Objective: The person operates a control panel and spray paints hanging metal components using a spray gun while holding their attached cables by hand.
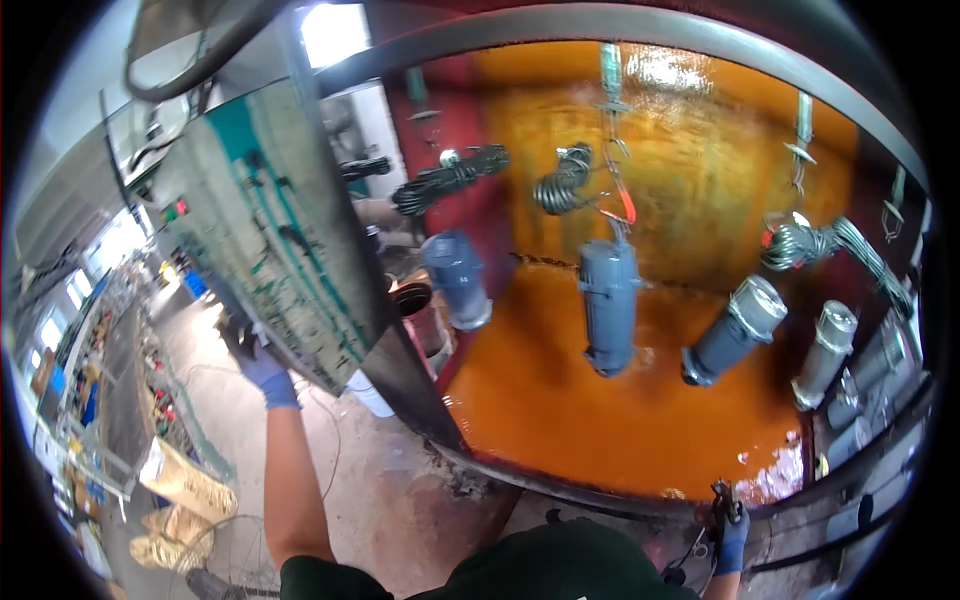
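My left hand (260, 368), in a blue glove with dark-stained fingers, is stretched out at the lower edge of a paint-streaked panel (280, 210). Its fingers look extended; contact with the panel is unclear. Low on the right, my right hand (732, 535), also gloved, is closed around a small dark object at the front rim of the booth (580, 490). The kind of object is hard to make out. Ahead of me, a blue-grey cylindrical pump (609, 305) hangs from a hook (618, 150). More pumps hang beside it, among them a tilted one (735, 330) with a silvery end.
Coiled dark cables (450, 180) hang above the pumps. Orange, wet-looking liquid or coating covers the booth floor (600, 430). Thin hoses or cords (335, 440) cross the floor at left, near paper sacks (187, 480). A cluttered long bench (130, 370) stands further left.
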A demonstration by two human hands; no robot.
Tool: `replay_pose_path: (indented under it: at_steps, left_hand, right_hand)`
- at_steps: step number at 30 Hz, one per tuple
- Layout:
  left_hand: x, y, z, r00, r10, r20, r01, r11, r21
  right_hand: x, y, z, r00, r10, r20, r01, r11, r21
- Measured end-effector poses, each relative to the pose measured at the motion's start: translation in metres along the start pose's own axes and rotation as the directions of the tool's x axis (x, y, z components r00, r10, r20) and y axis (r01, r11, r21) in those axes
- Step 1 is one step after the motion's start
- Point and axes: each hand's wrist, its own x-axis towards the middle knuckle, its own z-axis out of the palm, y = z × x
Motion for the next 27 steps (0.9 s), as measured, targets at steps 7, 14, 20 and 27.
replay_pose_path:
  at_steps: [7,14,20,27]
  left_hand:
    - [-0.125,0.036,0.033,0.953,-0.278,0.122,0.296,0.939,-0.173]
    - [-0.449,0.011,0.033,0.196,-0.899,0.391,0.966,0.246,0.082]
    - [-0.443,0.350,0.281,0.417,-0.074,0.906,0.554,0.811,-0.189]
    - [-0.392,0.579,0.444,0.109,0.882,0.458,-0.538,0.439,-0.719]
  right_hand:
    - [-0.049,-0.071,-0.020,0.973,0.152,-0.173,-0.094,0.947,0.306]
    - [-0.044,-0.066,-0.068,0.939,0.237,-0.250,-0.243,0.970,0.005]
    - [-0.017,-0.042,-0.100,0.917,0.108,-0.384,-0.070,0.991,0.110]
    - [-0.007,-0.080,-0.138,0.999,-0.044,0.031,0.040,0.993,0.110]
